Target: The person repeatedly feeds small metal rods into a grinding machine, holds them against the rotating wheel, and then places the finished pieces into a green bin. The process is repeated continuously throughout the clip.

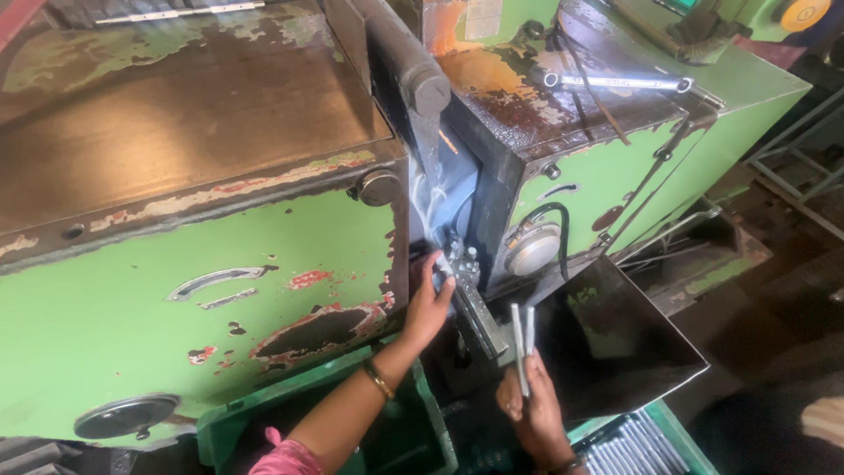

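Left hand [428, 303] sat fingers-apart against the wet feed slot [459, 255] at 12 o'clock — pinch risk; right hand [533, 409] clamped two metal rods [523, 339] that could've slipped.

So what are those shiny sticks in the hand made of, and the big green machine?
The rods in the right hand look like bare metal: silvery with bright glints. The green machine seems painted metal; chipped paint shows rusty brown patches.
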